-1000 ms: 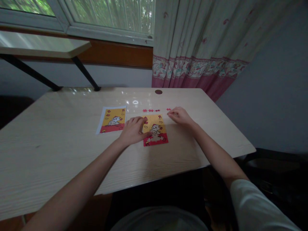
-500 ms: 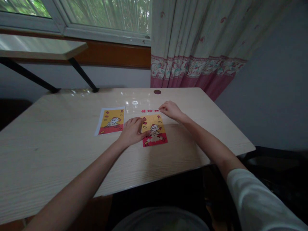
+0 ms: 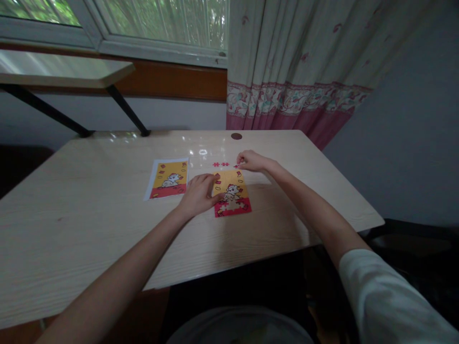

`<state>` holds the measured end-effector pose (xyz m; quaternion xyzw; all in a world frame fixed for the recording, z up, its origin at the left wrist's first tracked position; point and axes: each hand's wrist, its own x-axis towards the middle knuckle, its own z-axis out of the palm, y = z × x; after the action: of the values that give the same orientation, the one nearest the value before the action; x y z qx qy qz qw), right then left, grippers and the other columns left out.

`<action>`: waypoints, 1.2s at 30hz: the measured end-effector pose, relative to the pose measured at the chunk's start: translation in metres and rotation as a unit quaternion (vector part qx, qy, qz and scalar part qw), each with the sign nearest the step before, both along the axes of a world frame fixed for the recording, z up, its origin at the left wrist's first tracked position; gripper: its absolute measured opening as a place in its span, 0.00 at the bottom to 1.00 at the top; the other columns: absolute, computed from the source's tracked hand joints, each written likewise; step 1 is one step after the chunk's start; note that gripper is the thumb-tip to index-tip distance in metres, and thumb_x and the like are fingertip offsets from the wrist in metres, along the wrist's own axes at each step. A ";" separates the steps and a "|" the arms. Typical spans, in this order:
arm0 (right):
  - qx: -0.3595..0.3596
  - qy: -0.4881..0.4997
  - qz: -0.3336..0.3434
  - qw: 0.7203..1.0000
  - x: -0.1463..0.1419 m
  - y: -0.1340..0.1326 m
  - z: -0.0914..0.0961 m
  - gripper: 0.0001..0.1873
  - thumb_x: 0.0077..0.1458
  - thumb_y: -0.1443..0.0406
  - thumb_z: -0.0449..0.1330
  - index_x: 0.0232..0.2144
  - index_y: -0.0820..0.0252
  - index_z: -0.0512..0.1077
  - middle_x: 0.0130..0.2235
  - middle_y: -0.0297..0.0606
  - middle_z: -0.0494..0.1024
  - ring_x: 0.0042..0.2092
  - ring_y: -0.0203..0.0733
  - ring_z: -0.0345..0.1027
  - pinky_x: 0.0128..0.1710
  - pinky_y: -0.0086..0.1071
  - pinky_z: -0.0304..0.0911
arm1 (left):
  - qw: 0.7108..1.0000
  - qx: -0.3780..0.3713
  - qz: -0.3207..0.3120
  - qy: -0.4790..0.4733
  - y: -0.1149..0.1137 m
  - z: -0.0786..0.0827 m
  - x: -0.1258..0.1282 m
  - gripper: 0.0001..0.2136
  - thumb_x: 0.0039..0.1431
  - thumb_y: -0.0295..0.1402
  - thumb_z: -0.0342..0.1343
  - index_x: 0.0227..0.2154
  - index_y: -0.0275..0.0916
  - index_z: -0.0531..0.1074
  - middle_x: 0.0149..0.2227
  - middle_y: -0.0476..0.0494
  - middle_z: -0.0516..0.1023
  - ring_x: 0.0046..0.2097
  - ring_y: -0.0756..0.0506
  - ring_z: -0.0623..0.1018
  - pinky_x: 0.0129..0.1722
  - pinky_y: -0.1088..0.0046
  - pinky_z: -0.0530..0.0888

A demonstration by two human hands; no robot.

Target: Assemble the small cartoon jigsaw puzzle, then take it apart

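Observation:
A yellow and red jigsaw puzzle (image 3: 229,181) with a white cartoon animal lies flat on the table, with a gap showing bare wood in its lower red part. My left hand (image 3: 199,193) rests at the puzzle's left edge, fingers stretched and thumb spread onto it. Beyond the puzzle's top edge, my right hand (image 3: 251,161) pinches a small red puzzle piece (image 3: 237,166) between thumb and fingertips. Two loose red puzzle pieces (image 3: 220,164) lie in a row to the left of that hand.
Left of the puzzle lies a printed picture sheet (image 3: 168,179) with the same design. The pale wooden table (image 3: 89,210) has a round dark cap (image 3: 236,136) near its back edge. A raised shelf (image 3: 64,69) stands at back left, a curtain (image 3: 287,100) behind.
My right hand has taken up the nearest red piece from the row, so two loose pieces lie there now. My left hand stays on the puzzle. The view has shifted slightly.

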<state>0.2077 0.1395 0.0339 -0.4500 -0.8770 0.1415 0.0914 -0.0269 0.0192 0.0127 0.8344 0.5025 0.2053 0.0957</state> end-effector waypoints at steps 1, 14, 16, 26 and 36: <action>0.005 0.013 0.003 1.000 0.001 -0.002 0.000 0.06 0.47 0.68 0.63 0.31 0.64 0.74 0.33 0.41 0.77 0.34 0.37 0.66 0.35 0.29 0.57 | 1.000 0.003 0.002 -0.004 0.000 0.000 0.000 0.24 0.52 0.46 0.54 0.49 0.39 0.65 0.48 0.38 0.70 0.51 0.36 0.68 0.50 0.55 0.64; -0.072 0.274 0.035 0.958 0.005 -0.093 -0.003 0.09 0.48 0.60 0.63 0.29 0.61 0.73 0.29 0.34 0.76 0.31 0.33 0.67 0.31 0.26 0.60 | 0.992 -0.012 -0.029 -0.122 -0.009 0.017 0.012 0.10 0.57 0.37 0.52 0.35 0.40 0.75 0.37 0.44 0.77 0.41 0.44 0.73 0.44 0.64 0.67; -0.065 0.301 0.038 0.951 0.003 -0.106 -0.006 0.09 0.48 0.60 0.63 0.29 0.60 0.74 0.30 0.34 0.76 0.31 0.32 0.66 0.31 0.26 0.61 | 0.989 -0.018 -0.059 -0.136 -0.011 0.018 0.016 0.09 0.56 0.37 0.53 0.34 0.40 0.75 0.36 0.44 0.77 0.40 0.44 0.73 0.44 0.64 0.68; 0.054 0.340 0.006 0.939 -0.001 -0.113 -0.018 0.08 0.53 0.60 0.60 0.33 0.58 0.74 0.32 0.37 0.77 0.32 0.35 0.67 0.33 0.30 0.63 | 0.968 -0.073 -0.026 -0.237 -0.013 0.019 0.020 0.08 0.53 0.36 0.53 0.27 0.41 0.75 0.32 0.45 0.77 0.37 0.45 0.74 0.42 0.64 0.69; 0.192 0.242 0.009 0.951 0.001 -0.120 -0.012 0.08 0.55 0.60 0.58 0.31 0.55 0.75 0.31 0.35 0.78 0.34 0.38 0.68 0.40 0.34 0.57 | 0.941 -0.143 0.007 -0.307 -0.008 0.013 0.021 0.10 0.50 0.39 0.54 0.26 0.39 0.75 0.30 0.45 0.78 0.33 0.47 0.74 0.35 0.68 0.70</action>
<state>0.2085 0.0195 0.0219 -0.3685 -0.8432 0.0757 0.3840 -0.0062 0.0114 0.0254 0.7048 0.4789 0.3778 0.3622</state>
